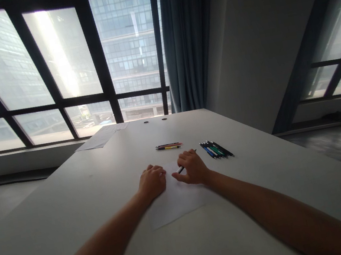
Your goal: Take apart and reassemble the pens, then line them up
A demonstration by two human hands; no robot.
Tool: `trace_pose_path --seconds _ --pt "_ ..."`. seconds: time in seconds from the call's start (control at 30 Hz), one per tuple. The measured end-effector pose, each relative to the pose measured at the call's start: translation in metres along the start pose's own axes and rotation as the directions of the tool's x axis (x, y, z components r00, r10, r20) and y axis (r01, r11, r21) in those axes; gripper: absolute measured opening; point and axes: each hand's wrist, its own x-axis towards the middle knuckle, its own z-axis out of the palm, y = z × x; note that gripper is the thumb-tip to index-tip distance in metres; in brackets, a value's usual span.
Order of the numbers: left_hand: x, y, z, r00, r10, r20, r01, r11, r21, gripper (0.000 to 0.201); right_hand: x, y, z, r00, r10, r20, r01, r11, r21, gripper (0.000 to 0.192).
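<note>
At the far left of the table (pixel 73 215) lay loose papers (pixel 101 138). The left hand (pixel 152 182) rested curled, knuckles down, grasping nothing, on the left edge of a white sheet (pixel 173 201). Just right of it, the right hand (pixel 191 167) gripped a pen (pixel 180 169) over the sheet. Farther off lay two pens (pixel 168 146); to the right, a pen cluster (pixel 216 149).

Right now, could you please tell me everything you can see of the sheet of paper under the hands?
The sheet of paper is plain white, blank where visible and unfolded. It lies flat on the grey table, slightly skewed. The left hand rests curled on its far left part; the right hand, gripping a pen, rests on its far right part.
</note>
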Motion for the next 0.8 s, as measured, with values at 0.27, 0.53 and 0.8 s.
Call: trace_pose_path --seconds 0.27,0.53,0.8 --pt "0.0009 -0.002 -0.0019 0.998 0.038 0.043 -0.039 0.999 0.007 0.024 0.0026 -0.0075 -0.0081 1.0 0.003 -0.021 -0.002 1.0 0.015 0.052" --pt "0.0015 -0.0058 0.0013 0.998 0.054 0.038 -0.054 0.999 -0.003 0.024 0.001 -0.0067 -0.0043 0.999 -0.03 -0.023 0.03 1.0 -0.005 0.049" --pt "0.0013 -0.0066 0.0026 0.998 0.055 0.022 -0.054 0.998 -0.024 0.023 0.0006 -0.0059 -0.0054 0.998 -0.051 -0.036 0.051 0.999 0.007 0.052"
